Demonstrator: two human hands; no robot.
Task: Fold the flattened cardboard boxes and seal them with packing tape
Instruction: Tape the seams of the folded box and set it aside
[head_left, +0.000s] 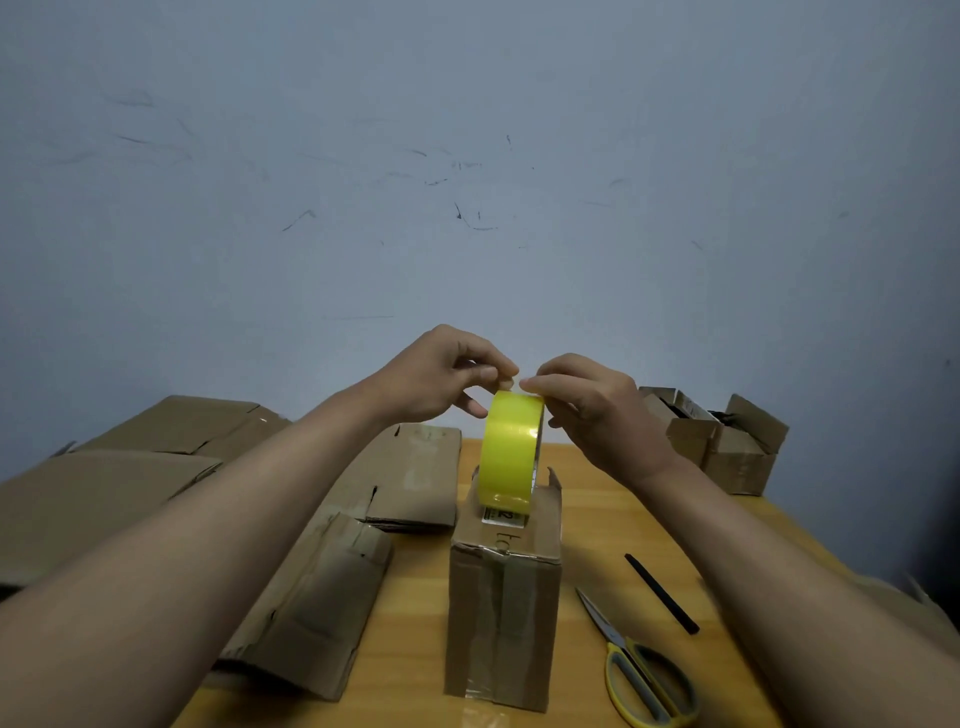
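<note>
A folded cardboard box stands upright in the middle of the wooden table, with clear tape down its near side. A yellow roll of packing tape stands on edge on top of the box. My left hand pinches the top of the roll with thumb and fingertips. My right hand holds the roll from the right, its fingertips meeting the left hand's at the top edge. Flattened cardboard boxes lie to the left of the standing box.
Yellow-handled scissors and a black stick lie on the table to the right of the box. Open cardboard boxes stand at the back right. More flattened cardboard is stacked at the left. A grey wall rises behind the table.
</note>
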